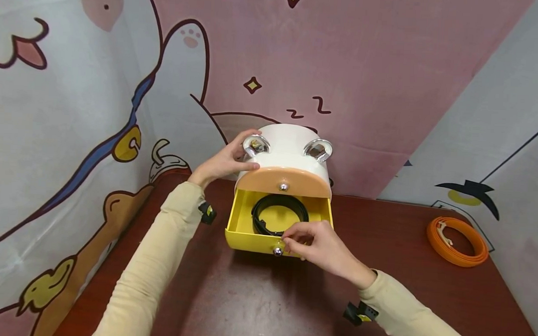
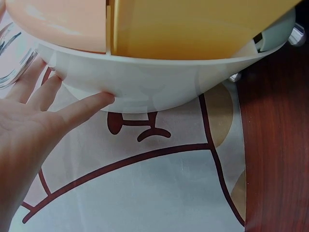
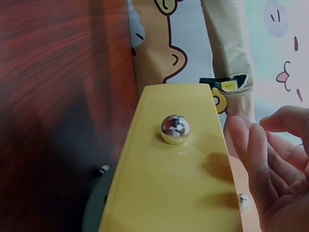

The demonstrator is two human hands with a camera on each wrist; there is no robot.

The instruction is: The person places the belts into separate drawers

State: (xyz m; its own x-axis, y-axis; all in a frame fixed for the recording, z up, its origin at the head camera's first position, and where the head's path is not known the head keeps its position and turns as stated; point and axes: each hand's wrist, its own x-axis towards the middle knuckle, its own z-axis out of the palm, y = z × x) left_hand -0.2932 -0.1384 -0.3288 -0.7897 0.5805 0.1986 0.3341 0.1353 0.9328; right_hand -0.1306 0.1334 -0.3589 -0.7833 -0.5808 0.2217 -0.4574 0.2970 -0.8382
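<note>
A white storage box (image 1: 291, 141) with round mirrored ears and an orange upper drawer (image 1: 291, 180) stands at the back of the table. Its yellow drawer (image 1: 249, 242) is pulled out and holds a coiled black belt (image 1: 304, 212). My left hand (image 1: 226, 158) rests on the box's upper left side; in the left wrist view its spread fingers (image 2: 89, 105) touch the white shell. Close above the drawer's front rim is my right hand (image 1: 321, 245), fingers loosely bent and holding nothing. The drawer's round silver knob (image 3: 175, 129) stands free of the fingers in the right wrist view.
A coiled orange belt (image 1: 459, 242) with a pale buckle lies on the right part of the dark red table (image 1: 263, 303). Printed cloth (image 1: 373, 57) hangs behind the box and along both sides.
</note>
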